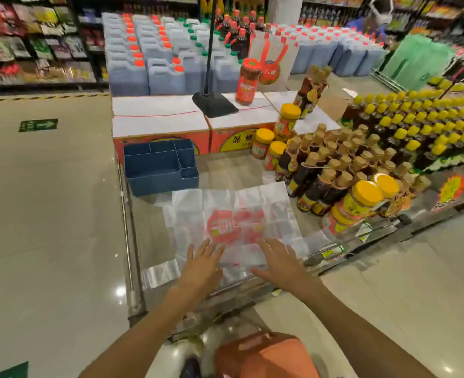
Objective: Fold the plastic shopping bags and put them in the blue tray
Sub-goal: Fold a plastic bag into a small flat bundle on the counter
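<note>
A white plastic shopping bag [236,214] with a red print lies spread flat on the display platform in front of me. My left hand [202,268] rests flat on the bag's near left part, fingers straight. Just to the right, my right hand [278,264] lies flat on its near right part, fingers spread. The blue tray [160,184], divided into compartments, stands behind the bag to the left, and nothing shows inside it.
Dark sauce bottles [332,170] and yellow-lidded jars [362,200] crowd the platform's right side, close to the bag. Orange cartons [165,124] with a black stand base [214,105] sit behind the tray. Tiled floor [48,214] lies to the left.
</note>
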